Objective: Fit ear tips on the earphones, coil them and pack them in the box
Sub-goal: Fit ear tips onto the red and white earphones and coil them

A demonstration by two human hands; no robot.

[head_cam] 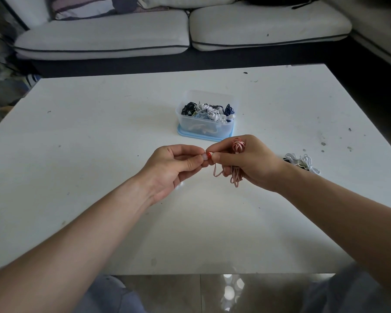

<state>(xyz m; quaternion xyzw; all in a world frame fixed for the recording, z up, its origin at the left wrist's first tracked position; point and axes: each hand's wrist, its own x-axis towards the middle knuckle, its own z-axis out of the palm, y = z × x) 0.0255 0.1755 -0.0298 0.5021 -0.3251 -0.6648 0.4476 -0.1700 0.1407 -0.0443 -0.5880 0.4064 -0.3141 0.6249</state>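
Left fingers pinch ear tip; right fingers grip red earphones.

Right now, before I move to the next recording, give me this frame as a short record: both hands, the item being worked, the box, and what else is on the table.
left hand: pinches a white ear tip
right hand: holds the red earbud and its bundled red-and-white cable
stage: ear tip meets earbud; this set not yet packed
box: clear, open, holds coiled earphones, light blue lid under it, beyond the hands
also on table: loose earphones, white and dark, right of the right hand
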